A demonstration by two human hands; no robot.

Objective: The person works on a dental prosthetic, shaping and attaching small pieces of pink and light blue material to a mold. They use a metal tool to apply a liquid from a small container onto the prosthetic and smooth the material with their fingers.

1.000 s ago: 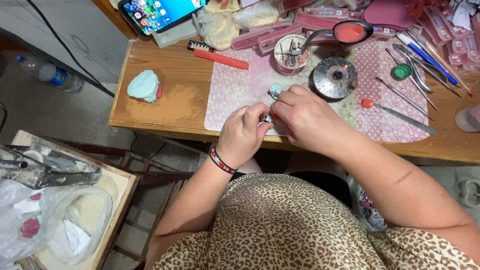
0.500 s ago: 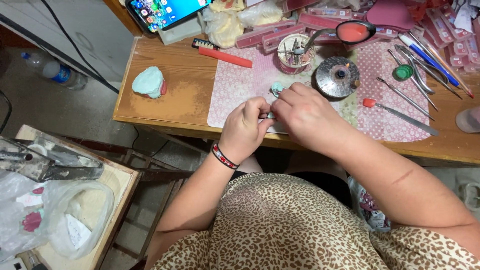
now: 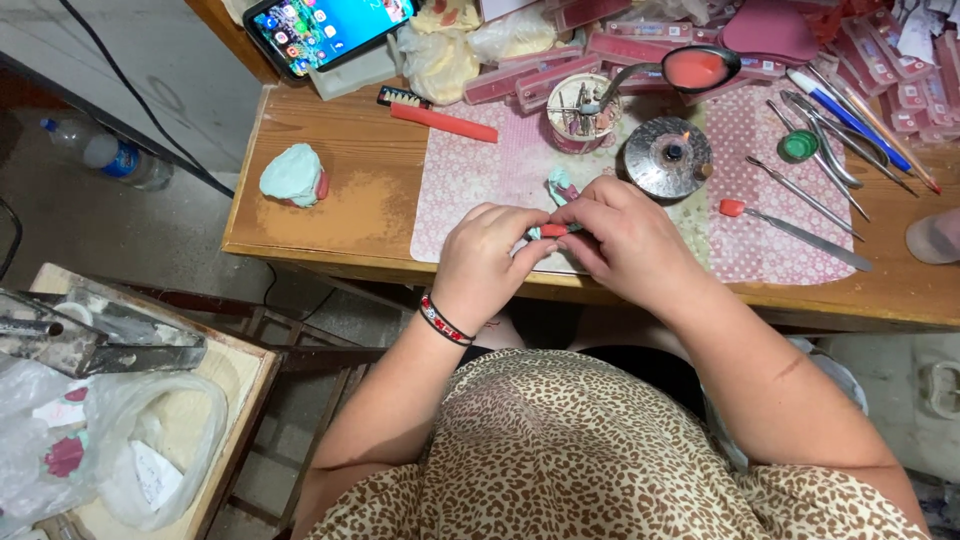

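My left hand (image 3: 487, 258) and my right hand (image 3: 622, 237) meet over the front edge of a pink patterned mat (image 3: 480, 180). Between their fingertips they pinch a small red and pale green piece (image 3: 553, 230); most of it is hidden by the fingers. A pale green lump (image 3: 560, 186) lies on the mat just beyond my right hand's fingers. A small lit burner on a round metal dish (image 3: 667, 157) stands a little past my right hand.
On the wooden table (image 3: 320, 210): a green-and-pink plaster cast (image 3: 294, 176) at left, a red strip (image 3: 443, 123), a cup of tools (image 3: 583, 111), a spoon of pink wax (image 3: 697, 68), several metal instruments (image 3: 800, 195), a phone (image 3: 325, 30). A side stand with plastic bags (image 3: 120, 440) is lower left.
Both hands have stayed together on the small piece, with only slight finger shifts. The view has drifted a little.
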